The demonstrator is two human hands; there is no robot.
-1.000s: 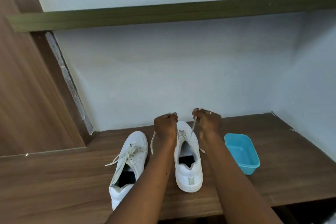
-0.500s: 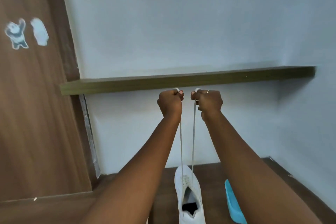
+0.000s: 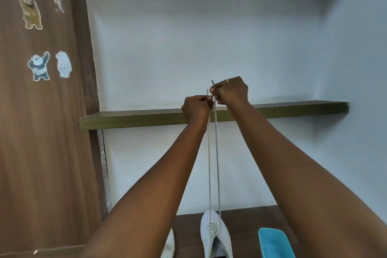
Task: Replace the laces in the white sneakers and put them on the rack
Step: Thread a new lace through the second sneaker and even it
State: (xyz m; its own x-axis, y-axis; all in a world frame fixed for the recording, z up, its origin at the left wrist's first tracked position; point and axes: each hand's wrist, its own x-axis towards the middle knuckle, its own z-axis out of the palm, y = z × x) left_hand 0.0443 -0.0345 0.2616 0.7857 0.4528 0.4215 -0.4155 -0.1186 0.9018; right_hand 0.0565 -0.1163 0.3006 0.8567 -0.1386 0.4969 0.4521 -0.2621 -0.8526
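While the left hand and right hand each pinch 1 lace end, knuckles almost touching, both strands run taut to the sneaker well below. Lace: light, limp, likely slippery; hold near tips.

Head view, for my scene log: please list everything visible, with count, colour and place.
brown wooden base: one, dark brown; bottom of frame
white lace-up sneakers: two, white; one bottom centre on the base, the other a sliver to its left
off-white shoelace strands: two, off-white; rising taut from the centre sneaker's eyelets
blue plastic tub: one, blue; right of the sneakers, cut by the bottom edge
olive wooden shelf: one, olive-brown; on the white wall, mid-frame
cartoon bear stickers: three plus a torn scrap; brown, black-and-white, white; on the brown wood panel at left
left hand: one; pinches the left strand
right hand: one; pinches the right strand, slightly higher
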